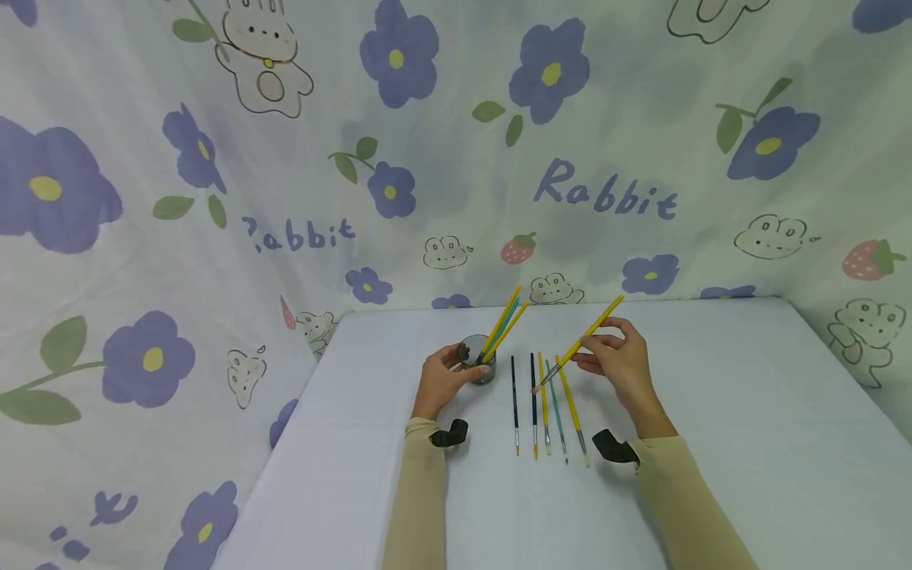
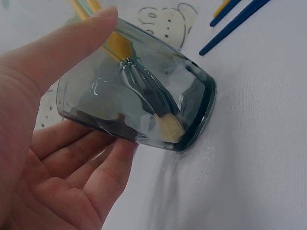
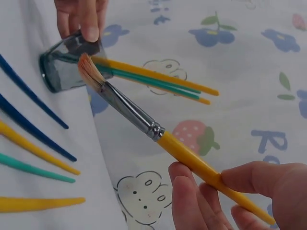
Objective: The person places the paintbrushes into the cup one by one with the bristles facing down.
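Note:
A clear, grey-tinted glass (image 2: 103,96) is gripped by my left hand (image 1: 443,381), thumb on the near side and fingers round the far side. In it lean two yellow paintbrushes (image 1: 507,319) and a green one, handles up and bristles down inside. My right hand (image 1: 621,360) pinches the handle of a yellow paintbrush (image 3: 184,155) between thumb and fingers. That brush is held tilted above the table, its brown bristles (image 3: 89,69) pointing down toward the glass side and a silver ferrule behind them.
Several paintbrushes lie side by side between my hands, bristles toward me: two dark blue brushes (image 1: 514,396), a thin yellow brush (image 1: 544,396), a green brush (image 1: 556,400) and a thicker yellow brush (image 1: 570,400). The white-covered table (image 1: 342,475) ends at a printed curtain (image 1: 456,158).

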`<action>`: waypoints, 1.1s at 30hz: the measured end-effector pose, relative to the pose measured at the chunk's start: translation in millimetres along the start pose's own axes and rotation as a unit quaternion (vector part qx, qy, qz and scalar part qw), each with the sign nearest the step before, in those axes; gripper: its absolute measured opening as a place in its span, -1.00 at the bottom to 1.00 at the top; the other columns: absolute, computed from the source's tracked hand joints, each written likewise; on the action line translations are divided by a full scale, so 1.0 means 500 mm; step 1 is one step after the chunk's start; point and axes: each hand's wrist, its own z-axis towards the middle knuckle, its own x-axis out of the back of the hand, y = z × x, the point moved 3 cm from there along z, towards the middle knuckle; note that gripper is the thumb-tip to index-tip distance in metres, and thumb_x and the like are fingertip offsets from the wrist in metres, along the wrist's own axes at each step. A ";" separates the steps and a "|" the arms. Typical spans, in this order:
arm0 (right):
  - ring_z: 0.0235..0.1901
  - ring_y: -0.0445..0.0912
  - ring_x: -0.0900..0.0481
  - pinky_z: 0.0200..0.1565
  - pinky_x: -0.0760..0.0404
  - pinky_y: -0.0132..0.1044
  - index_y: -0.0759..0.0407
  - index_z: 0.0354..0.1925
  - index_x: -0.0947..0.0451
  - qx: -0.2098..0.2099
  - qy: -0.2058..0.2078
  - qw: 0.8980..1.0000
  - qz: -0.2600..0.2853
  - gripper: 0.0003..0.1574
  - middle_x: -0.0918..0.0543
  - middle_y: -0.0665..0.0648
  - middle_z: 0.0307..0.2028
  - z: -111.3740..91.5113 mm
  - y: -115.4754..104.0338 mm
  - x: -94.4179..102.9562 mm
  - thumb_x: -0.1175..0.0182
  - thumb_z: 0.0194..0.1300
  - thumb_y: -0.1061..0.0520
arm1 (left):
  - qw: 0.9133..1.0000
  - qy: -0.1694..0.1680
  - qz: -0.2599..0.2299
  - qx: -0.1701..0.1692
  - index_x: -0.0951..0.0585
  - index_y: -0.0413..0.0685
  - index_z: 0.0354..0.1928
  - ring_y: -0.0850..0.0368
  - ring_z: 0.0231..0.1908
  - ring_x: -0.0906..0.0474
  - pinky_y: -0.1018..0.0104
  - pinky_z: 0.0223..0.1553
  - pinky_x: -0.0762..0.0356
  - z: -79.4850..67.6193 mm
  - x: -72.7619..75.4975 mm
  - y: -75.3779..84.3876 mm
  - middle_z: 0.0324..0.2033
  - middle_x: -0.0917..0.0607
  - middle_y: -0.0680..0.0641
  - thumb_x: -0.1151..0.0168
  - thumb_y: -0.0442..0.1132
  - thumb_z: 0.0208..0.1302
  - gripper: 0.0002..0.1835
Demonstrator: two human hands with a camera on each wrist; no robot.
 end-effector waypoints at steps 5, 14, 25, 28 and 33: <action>-0.40 -0.15 -0.84 -0.22 -0.86 -0.25 0.24 0.35 -0.20 0.014 0.008 1.000 0.021 -0.35 -0.70 0.06 -0.21 0.001 -0.014 -0.020 -0.26 0.44 0.21 | 1.000 0.002 0.005 -0.002 -0.59 -0.21 0.29 -0.20 0.32 -0.58 -0.02 0.36 -0.62 0.000 0.001 0.000 0.20 -0.68 -0.29 -0.67 0.01 0.02 -0.18; -0.41 -0.14 -0.84 -0.18 -0.86 -0.17 0.22 0.31 -0.22 0.036 0.006 0.999 0.030 -0.39 -0.65 0.18 -0.13 0.010 -0.036 -0.062 -0.25 0.43 0.23 | 1.000 0.002 0.012 -0.001 -0.59 -0.24 0.28 -0.21 0.32 -0.58 -0.02 0.35 -0.62 0.000 0.002 0.002 0.19 -0.68 -0.29 -0.65 -0.01 0.04 -0.21; -0.33 -0.02 -0.86 -0.22 -0.85 -0.26 0.21 0.29 -0.22 0.061 -0.001 0.998 0.033 -0.41 -0.63 0.27 -0.09 0.018 -0.056 -0.111 -0.26 0.43 0.22 | 1.000 0.007 0.006 0.008 -0.62 -0.16 0.25 -0.18 0.32 -0.59 0.01 0.36 -0.62 -0.001 0.000 0.001 0.19 -0.69 -0.27 -0.68 0.00 -0.01 -0.22; -0.30 0.03 -0.86 -0.21 -0.86 -0.24 0.22 0.29 -0.22 0.065 -0.006 0.997 0.037 -0.40 -0.63 0.32 -0.06 0.020 -0.060 -0.123 -0.26 0.43 0.23 | 1.000 0.007 0.004 0.006 -0.62 -0.16 0.25 -0.18 0.31 -0.59 0.01 0.36 -0.62 -0.001 -0.001 0.001 0.19 -0.69 -0.27 -0.68 0.01 -0.01 -0.22; -0.29 0.04 -0.86 -0.21 -0.86 -0.24 0.23 0.28 -0.23 0.075 -0.009 0.996 0.039 -0.42 -0.63 0.36 -0.04 0.019 -0.066 -0.139 -0.26 0.44 0.23 | 1.000 0.007 0.004 0.003 -0.62 -0.18 0.25 -0.19 0.31 -0.59 0.00 0.35 -0.62 -0.002 0.001 0.001 0.18 -0.69 -0.28 -0.67 0.00 0.01 -0.23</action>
